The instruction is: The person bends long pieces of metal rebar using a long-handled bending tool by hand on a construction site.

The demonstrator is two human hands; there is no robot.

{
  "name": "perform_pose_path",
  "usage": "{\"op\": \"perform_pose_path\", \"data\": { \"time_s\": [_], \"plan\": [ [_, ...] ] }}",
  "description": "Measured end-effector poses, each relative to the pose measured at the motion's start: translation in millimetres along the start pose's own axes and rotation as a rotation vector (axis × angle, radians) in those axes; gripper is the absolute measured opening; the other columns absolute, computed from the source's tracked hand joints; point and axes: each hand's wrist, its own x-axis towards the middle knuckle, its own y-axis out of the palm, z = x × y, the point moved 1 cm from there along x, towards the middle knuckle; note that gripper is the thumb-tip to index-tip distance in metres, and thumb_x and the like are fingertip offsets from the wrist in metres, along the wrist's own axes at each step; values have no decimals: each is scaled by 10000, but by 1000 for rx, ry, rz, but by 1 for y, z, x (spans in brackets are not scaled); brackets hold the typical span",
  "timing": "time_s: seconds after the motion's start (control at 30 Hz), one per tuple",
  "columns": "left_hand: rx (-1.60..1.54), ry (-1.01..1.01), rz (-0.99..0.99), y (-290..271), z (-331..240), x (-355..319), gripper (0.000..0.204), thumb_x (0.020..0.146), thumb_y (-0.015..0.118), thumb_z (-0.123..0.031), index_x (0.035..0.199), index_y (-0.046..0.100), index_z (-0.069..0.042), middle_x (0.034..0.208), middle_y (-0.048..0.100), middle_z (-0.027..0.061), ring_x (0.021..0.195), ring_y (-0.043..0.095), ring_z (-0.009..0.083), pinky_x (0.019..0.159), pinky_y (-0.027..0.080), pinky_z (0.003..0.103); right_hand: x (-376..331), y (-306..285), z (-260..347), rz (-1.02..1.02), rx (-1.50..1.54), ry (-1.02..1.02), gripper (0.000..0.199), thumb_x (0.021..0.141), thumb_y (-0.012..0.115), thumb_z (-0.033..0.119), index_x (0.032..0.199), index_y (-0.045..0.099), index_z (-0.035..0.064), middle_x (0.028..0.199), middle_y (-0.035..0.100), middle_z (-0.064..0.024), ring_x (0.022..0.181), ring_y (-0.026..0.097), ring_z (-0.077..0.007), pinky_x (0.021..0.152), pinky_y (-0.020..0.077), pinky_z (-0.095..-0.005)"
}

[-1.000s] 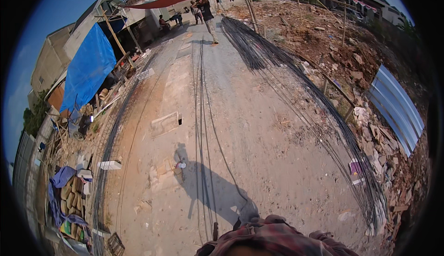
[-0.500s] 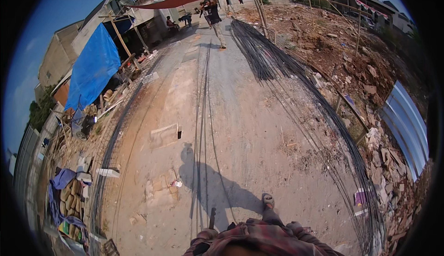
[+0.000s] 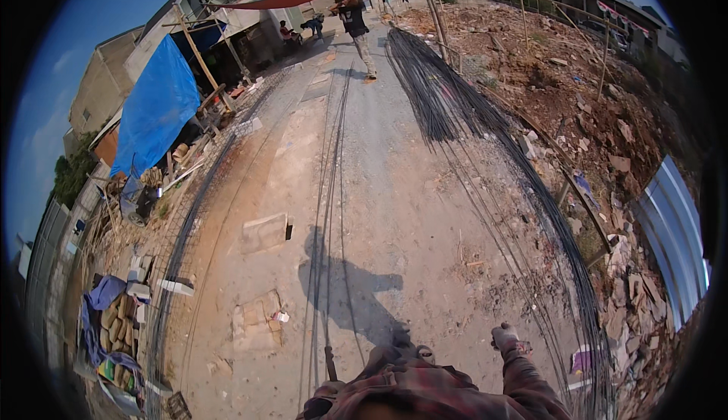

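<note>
My left hand point(image 3: 327, 388) is low in the head view at my left side, mostly hidden by the plaid sleeve. A dark, narrow bar-like tool point(image 3: 330, 363) sticks up from it, its lower end out of sight. My right hand point(image 3: 504, 336) is out in front to the right, over the ground, with fingers curled in; whatever it may hold is hidden. A few long, thin steel rebars point(image 3: 327, 215) lie lengthwise on the ground ahead of me, with my shadow across them. Part of one sandaled foot point(image 3: 426, 354) shows under my shirt.
A big rebar bundle point(image 3: 455, 94) runs down the right side; more bars point(image 3: 186, 242) line the left. Another person point(image 3: 355, 29) stands on the path ahead. Rubble point(image 3: 629, 283) and a corrugated metal sheet point(image 3: 671, 230) are at right, a blue tarp point(image 3: 159, 109) at left.
My right hand has swung forward and outward from my side. The foot that was stepping ahead is now mostly under my body. The view has shifted slightly; the left hand is more covered.
</note>
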Motion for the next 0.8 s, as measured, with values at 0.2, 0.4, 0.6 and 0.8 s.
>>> {"op": "perform_pose_path", "data": {
  "time_s": [0.2, 0.4, 0.6, 0.8],
  "plan": [
    [-2, 17, 5, -1, -14, 4, 374, 746, 710, -321, 1019, 719, -66, 923, 712, 108, 818, 677, 212, 772, 525, 354, -12, 36, -43, 121, -59, 186, 481, 860, 563, 191, 1321, 516, 60, 846, 662, -120, 637, 670, -241, 559, 547, -386],
    [-36, 2, 1, 2, -19, 5, 375, 749, 712, -320, 1024, 716, -66, 919, 710, 107, 815, 675, 212, 771, 526, 356, 5, 64, -116, 537, -546, 67, 463, 849, 616, 219, 1257, 542, 15, 1000, 679, -175, 790, 693, -285, 574, 544, -425],
    [-53, 4, 7, 6, -21, 2, 377, 751, 715, -320, 1030, 713, -66, 915, 708, 105, 813, 673, 212, 771, 526, 357, 10, 63, -90, 382, -294, 153, 503, 846, 618, 224, 1301, 514, 36, 993, 681, -165, 732, 687, -262, 565, 543, -419],
    [-64, 29, 12, 9, -38, 3, 379, 754, 717, -320, 1035, 709, -66, 911, 706, 104, 811, 672, 212, 770, 526, 358, 12, 34, -25, 248, -123, 191, 555, 854, 585, 210, 1370, 445, 61, 938, 670, -133, 671, 673, -236, 531, 536, -385]
  ]
}}
